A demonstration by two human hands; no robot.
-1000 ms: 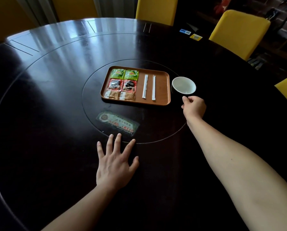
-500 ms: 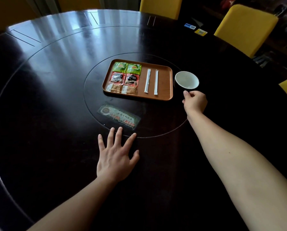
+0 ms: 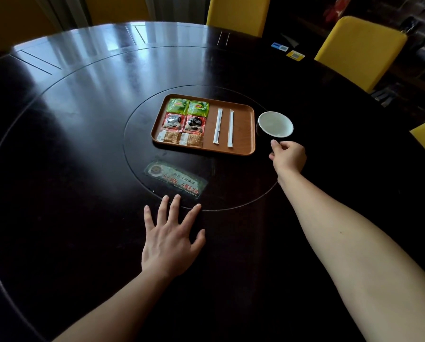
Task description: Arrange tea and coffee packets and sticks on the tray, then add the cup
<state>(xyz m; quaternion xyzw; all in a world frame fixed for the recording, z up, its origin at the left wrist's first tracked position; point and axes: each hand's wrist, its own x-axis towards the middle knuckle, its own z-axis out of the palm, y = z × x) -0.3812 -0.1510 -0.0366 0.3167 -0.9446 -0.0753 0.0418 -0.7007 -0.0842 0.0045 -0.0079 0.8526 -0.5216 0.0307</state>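
Packets and sticks fill the tray (image 3: pixel 243 134); the cup (image 3: pixel 275 124) waits off its right edge, right hand (image 3: pixel 289 157) curled just beside it, touch unclear, left hand (image 3: pixel 169 240) flat

Single head-worn wide-angle view, facing forward and down from above the table (image 3: pixel 70 149); tray (image 3: pixel 243 129) mid-frame, forearms close below.
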